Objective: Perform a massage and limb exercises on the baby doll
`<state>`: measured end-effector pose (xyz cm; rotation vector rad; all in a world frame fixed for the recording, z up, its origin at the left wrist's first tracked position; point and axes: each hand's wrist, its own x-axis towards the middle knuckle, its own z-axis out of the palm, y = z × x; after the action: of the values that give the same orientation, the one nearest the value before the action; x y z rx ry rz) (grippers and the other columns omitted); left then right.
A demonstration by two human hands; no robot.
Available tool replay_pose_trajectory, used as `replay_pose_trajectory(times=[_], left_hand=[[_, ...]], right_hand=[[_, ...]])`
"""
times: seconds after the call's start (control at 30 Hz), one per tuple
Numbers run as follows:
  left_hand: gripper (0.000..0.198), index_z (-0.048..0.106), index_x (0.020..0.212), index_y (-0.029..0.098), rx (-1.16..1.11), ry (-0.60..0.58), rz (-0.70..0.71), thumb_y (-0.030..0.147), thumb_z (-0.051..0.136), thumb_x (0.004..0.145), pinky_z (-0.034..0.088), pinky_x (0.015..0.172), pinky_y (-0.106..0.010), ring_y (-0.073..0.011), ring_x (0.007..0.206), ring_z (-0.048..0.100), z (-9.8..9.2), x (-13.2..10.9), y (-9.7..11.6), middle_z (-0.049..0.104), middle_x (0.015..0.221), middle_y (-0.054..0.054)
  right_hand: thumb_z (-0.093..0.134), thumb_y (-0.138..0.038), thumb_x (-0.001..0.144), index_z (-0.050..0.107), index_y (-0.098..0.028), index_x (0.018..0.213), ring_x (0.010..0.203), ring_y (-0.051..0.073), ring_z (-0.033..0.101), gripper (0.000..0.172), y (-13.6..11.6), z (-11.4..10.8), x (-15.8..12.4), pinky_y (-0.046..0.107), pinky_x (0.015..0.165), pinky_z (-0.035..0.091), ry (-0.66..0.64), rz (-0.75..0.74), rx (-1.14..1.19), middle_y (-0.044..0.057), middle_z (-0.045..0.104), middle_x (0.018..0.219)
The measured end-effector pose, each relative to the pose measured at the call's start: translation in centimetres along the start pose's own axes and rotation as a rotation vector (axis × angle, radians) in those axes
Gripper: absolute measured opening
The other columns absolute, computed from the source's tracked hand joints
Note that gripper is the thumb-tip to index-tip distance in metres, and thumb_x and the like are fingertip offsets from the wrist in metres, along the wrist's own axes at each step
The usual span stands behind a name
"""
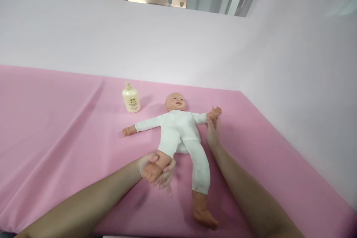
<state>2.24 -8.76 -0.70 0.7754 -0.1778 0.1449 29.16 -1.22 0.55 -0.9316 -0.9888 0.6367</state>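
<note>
Pink sheet [55, 126] beneath the doll [178, 130]: your left hand [156, 169] cups its bare foot, your right hand [213, 134] lies flat, fingers together, bottle [131, 99] untouched.

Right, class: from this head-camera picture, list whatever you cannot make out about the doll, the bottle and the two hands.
1. Bottle, head view: label print too small to read.
2. Left hand, head view: palm hidden by the foot of the doll it wraps; fingertips blurred.
3. Right hand, head view: seen from behind, so whether it grips the doll's hand is unclear.
4. Left forearm and right forearm: cut off by the bottom edge.
</note>
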Motion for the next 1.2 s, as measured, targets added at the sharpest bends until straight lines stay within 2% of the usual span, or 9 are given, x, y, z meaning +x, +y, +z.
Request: replay_pose_trajectory(times=[0.1,0.27,0.43,0.6,0.73,0.87,0.97,1.1,1.2], left_hand=[[0.046,0.051,0.075,0.021,-0.066,0.221,0.157,0.066,0.06,0.081,0.054,0.079,-0.046,-0.0157,0.054,0.043,0.2,0.2,0.6,0.045,0.046,0.003],[0.045,0.049,0.075,0.02,-0.136,0.513,0.249,0.062,0.064,0.083,0.055,0.079,-0.04,-0.0141,0.056,0.04,0.6,0.5,1.5,0.035,0.048,0.007],[0.044,0.051,0.075,0.019,-0.171,0.614,0.295,0.059,0.065,0.084,0.056,0.074,-0.036,-0.0141,0.056,0.041,0.7,0.9,1.7,0.035,0.05,0.007],[0.044,0.051,0.076,0.019,-0.152,0.616,0.287,0.06,0.064,0.085,0.054,0.073,-0.034,-0.014,0.058,0.042,0.6,0.9,1.8,0.037,0.051,0.006],[0.046,0.052,0.08,0.019,-0.095,0.44,0.2,0.064,0.061,0.085,0.053,0.077,-0.038,-0.0164,0.061,0.046,0.1,0.5,1.5,0.043,0.053,0.004],[0.048,0.055,0.085,0.02,0.011,0.103,0.052,0.066,0.064,0.078,0.052,0.082,-0.05,-0.023,0.069,0.054,-0.5,0.0,0.7,0.055,0.057,-0.002],[0.047,0.058,0.087,0.021,0.071,-0.091,-0.079,0.064,0.07,0.072,0.052,0.083,-0.052,-0.0262,0.073,0.06,-0.7,-0.2,0.2,0.063,0.065,-0.006],[0.045,0.063,0.092,0.021,0.277,-0.113,-0.323,0.055,0.081,0.068,0.054,0.084,-0.049,-0.0273,0.077,0.066,-0.3,0.0,0.6,0.068,0.08,-0.007],[0.044,0.065,0.094,0.02,0.491,-0.086,-0.479,0.04,0.089,0.063,0.056,0.079,-0.042,-0.0265,0.082,0.068,0.0,0.2,1.3,0.068,0.085,-0.004]], right_hand=[[0.068,-0.042,0.087,0.056,-0.028,0.135,0.138,0.023,0.051,0.051,-0.4,0.5,-1.2,0.047,0.121,0.036,-0.212,-0.116,-0.117,0.007,0.055,0.147],[0.067,-0.039,0.088,0.066,-0.03,0.126,0.132,0.027,0.055,0.039,-0.9,1.0,-2.5,0.053,0.12,0.037,-0.446,-0.317,-0.397,0.005,0.066,0.133],[0.058,-0.034,0.094,0.067,-0.035,0.127,0.136,0.027,0.052,0.034,-0.9,1.3,-2.4,0.057,0.12,0.036,-0.613,-0.487,-0.557,0.001,0.069,0.13],[0.054,-0.031,0.096,0.067,-0.036,0.128,0.138,0.027,0.05,0.035,-0.7,1.3,-2.3,0.058,0.121,0.033,-0.666,-0.506,-0.577,0.001,0.069,0.131],[0.057,-0.036,0.095,0.063,-0.033,0.132,0.138,0.027,0.05,0.038,-0.5,1.1,-2.6,0.056,0.123,0.032,-0.565,-0.417,-0.481,0.003,0.065,0.136],[0.061,-0.045,0.093,0.051,-0.029,0.141,0.14,0.026,0.048,0.052,0.1,0.9,-2.3,0.052,0.125,0.029,-0.293,-0.224,-0.297,0.007,0.055,0.146],[0.059,-0.048,0.092,0.04,-0.027,0.147,0.146,0.023,0.041,0.062,0.5,0.7,-1.3,0.049,0.125,0.028,-0.126,-0.156,-0.155,0.009,0.045,0.155],[0.064,-0.043,0.086,0.034,-0.03,0.149,0.148,0.023,0.038,0.071,1.0,-0.3,0.2,0.049,0.121,0.034,0.078,-0.052,-0.054,0.008,0.035,0.162],[0.068,-0.04,0.081,0.037,-0.031,0.147,0.14,0.024,0.048,0.073,1.8,-1.3,1.0,0.048,0.111,0.047,0.215,0.143,0.039,0.008,0.04,0.158]])
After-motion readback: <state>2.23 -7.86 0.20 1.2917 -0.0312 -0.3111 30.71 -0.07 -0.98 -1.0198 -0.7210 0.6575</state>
